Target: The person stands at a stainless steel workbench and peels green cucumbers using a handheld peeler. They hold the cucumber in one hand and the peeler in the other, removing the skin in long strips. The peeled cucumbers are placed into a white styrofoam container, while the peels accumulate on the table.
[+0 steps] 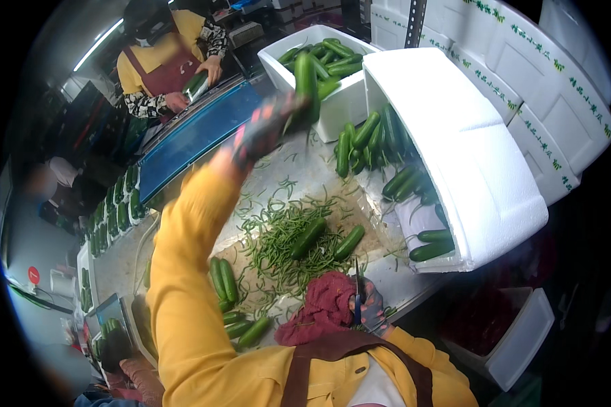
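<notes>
My left hand (268, 132), in a dark glove with pink patches, reaches far forward and is blurred by motion. Its fingers close around the lower end of a cucumber (306, 76), held upright in front of a white foam box (339, 115) full of cucumbers. Low on the right, my gloved right hand (372, 306) is closed around scissors (357, 288) with narrow dark blades pointing away from me. A dark red cloth (322, 305) lies just left of that hand. Two cucumbers (309, 239) rest on and beside a heap of thin green trimmings (268, 247) mid-table.
A tipped white foam box (454, 136) spills cucumbers onto the table's right side. More cucumbers (224, 279) lie near my left forearm. Across a blue-covered surface (190, 146), a co-worker (163, 61) handles a wrapped pack. Foam boxes (522, 74) are stacked at the right.
</notes>
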Action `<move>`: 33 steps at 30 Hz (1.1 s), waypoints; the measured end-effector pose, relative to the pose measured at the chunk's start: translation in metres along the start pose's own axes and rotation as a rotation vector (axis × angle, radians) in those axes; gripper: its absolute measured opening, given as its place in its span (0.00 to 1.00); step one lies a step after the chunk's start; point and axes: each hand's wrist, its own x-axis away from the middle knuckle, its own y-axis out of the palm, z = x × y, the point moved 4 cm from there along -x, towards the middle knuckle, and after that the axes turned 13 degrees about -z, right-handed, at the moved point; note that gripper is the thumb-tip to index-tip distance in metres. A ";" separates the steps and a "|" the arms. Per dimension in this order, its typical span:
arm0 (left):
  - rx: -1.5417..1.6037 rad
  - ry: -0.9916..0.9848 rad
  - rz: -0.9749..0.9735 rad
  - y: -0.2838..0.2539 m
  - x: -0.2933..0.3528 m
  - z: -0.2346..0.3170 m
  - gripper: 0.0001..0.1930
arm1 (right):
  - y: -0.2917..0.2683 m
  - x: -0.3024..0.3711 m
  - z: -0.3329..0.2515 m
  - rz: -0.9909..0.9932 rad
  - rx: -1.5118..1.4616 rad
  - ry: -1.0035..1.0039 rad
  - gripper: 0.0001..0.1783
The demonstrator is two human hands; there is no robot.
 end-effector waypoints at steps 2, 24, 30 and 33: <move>0.987 -0.179 0.145 -0.032 -0.051 -0.033 0.21 | 0.004 -0.003 -0.003 -0.020 -0.011 0.010 0.09; -0.044 -0.350 -0.362 0.191 0.074 0.043 0.18 | 0.008 0.000 -0.009 0.109 -0.011 -0.149 0.19; 0.002 -0.431 -0.604 0.234 0.056 0.022 0.22 | 0.038 0.005 -0.068 -0.047 0.518 -0.058 0.22; 0.297 -0.478 -0.620 0.238 0.064 -0.001 0.23 | 0.049 0.005 -0.075 -0.073 1.130 -0.435 0.28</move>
